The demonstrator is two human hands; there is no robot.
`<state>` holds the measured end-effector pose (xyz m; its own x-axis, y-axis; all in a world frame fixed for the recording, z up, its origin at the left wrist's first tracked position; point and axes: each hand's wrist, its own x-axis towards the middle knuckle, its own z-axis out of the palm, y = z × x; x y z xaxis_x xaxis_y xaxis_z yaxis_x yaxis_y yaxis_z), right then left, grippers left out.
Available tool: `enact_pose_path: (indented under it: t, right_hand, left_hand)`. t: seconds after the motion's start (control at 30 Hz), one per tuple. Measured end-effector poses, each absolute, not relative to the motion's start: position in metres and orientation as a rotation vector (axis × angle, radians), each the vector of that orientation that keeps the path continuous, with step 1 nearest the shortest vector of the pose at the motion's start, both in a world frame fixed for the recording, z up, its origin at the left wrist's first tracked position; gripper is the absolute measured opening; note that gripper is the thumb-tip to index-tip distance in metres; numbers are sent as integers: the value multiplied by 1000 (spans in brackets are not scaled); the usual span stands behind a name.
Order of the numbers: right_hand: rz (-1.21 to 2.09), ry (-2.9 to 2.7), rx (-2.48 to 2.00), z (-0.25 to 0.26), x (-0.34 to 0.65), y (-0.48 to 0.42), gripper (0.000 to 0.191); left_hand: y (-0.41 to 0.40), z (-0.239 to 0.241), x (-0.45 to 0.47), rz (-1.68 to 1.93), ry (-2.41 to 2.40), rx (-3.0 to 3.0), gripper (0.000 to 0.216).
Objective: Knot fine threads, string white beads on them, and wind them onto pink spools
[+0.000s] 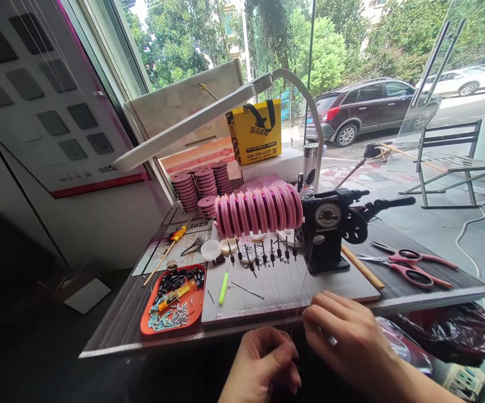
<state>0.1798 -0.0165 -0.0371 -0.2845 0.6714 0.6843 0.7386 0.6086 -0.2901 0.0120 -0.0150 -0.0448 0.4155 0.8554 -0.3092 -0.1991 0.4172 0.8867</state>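
Observation:
Below the board's front edge, my left hand (263, 361) is closed in a pinch on a thin clear line (295, 296). My right hand (343, 330) is beside it with curled fingers; a small shiny bit shows under them, too small to name. Several such lines run down from a row of pink foam spools (259, 210), mounted on a black hand-cranked winder (328, 224) with a dial. Small black stoppers (272, 256) hang in a row under the spools. What lies between my fingertips is mostly hidden.
On the white board (246, 305) lie a green-handled needle tool (224, 288) and a thin metal rod (248, 290). A red tray (145, 324) of small parts is at left, scissors (410, 266) at right. Stacked pink spools (204, 182) and a lamp arm (196, 120) stand behind.

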Motion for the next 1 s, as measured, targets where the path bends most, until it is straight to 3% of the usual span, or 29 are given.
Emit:
enact_pose_path:
  t: [0.1, 0.2, 0.3, 0.37, 0.5, 0.57, 0.67, 0.73, 0.83, 1.0]
  right_hand:
    - [2, -2144, -1109, -47, 169, -9, 18]
    - [-175, -2193, -1166, -58, 143, 2, 12]
    - [-366, -2158, -1219, -64, 118, 14, 40]
    - [-417, -2120, -1213, -66, 110, 19, 47]
    - [-443, -2131, -1102, -68, 119, 20, 17]
    - [-407, -2106, -1029, -68, 128, 17, 12]
    - [-250, -2026, -992, -65, 139, 4, 32]
    - [-98, -2004, -968, -63, 146, -9, 37]
    - [95, -2105, -913, -62, 153, -29, 28]
    - [92, -2157, -890, -67, 148, -40, 22]
  left_hand:
    - [-18, -33, -5, 809, 938, 982, 39]
    - [-24, -20, -28, 796, 1032, 1130, 38]
    - [-27, -11, -43, 783, 1069, 1168, 35]
    - [-26, -8, -46, 786, 1068, 1153, 33]
    - [-19, -6, -47, 836, 1031, 1063, 26]
    - [-17, -7, -46, 905, 982, 933, 20]
    - [-20, -14, -40, 1012, 863, 621, 16]
    - [-25, -24, -33, 1069, 788, 405, 15]
    - [-33, -44, -22, 1120, 678, 219, 14]
    - [-42, -67, -13, 1112, 538, 184, 8]
